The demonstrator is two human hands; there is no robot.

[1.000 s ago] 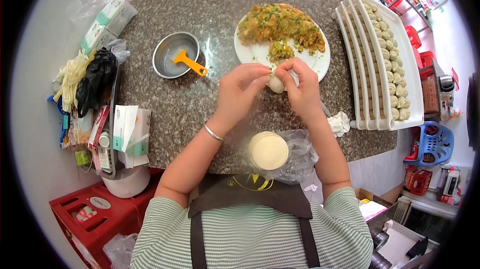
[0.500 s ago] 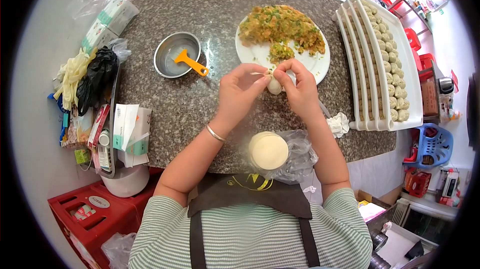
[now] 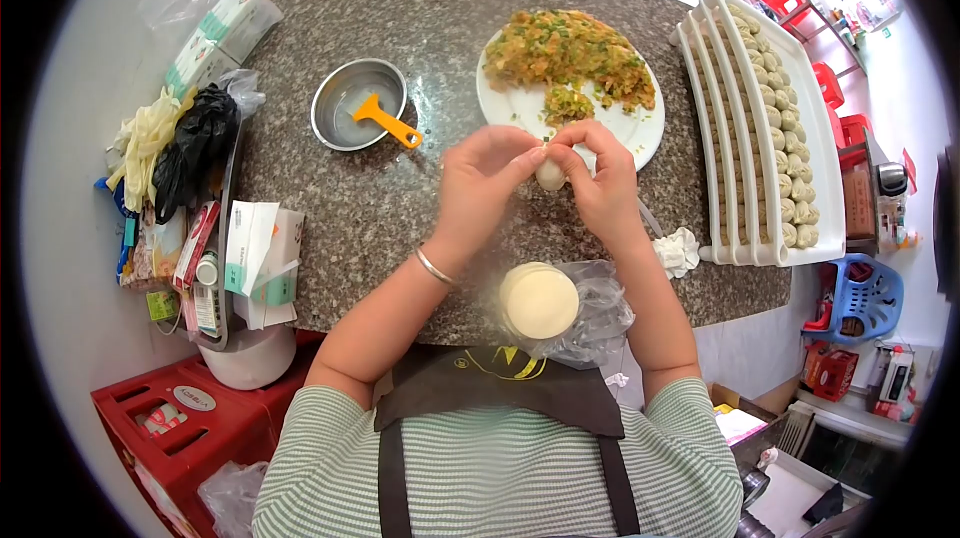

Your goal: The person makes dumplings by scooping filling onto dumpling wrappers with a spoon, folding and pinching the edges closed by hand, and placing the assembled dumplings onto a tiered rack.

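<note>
Two hands at work, right in the middle, and one dough parcel [image 3: 550, 176] between them! The left hand [image 3: 490, 173] has thumb and fingers closed on the top of it; the right hand [image 3: 603, 183] pinches the same top from the other side, fingers curled. One silver bracelet [image 3: 436, 268] circles the left wrist. The parcel sits up in the fingertips, just in front of the near edge of one white plate [image 3: 520, 108]. And on that plate, two heaps: one big mound of filling [image 3: 570, 53] at the far side, one small clump [image 3: 568, 106] nearer the hands.

Between the forearms, one round stack of pale wrappers [image 3: 540, 300], too tight to count, beside one clear plastic bag [image 3: 597, 323]. Out left, one metal bowl [image 3: 340, 88] with one orange tool [image 3: 390, 121] tilted against its rim, handle hanging over. Out right, one crumpled tissue [image 3: 677, 253], then one stack of white trays [image 3: 825, 178], several deep, the top one lined with rows of finished parcels [image 3: 800, 213], more than can be counted here. Far left edge, one opened tissue box [image 3: 262, 253] and one black bag [image 3: 195, 153].
</note>
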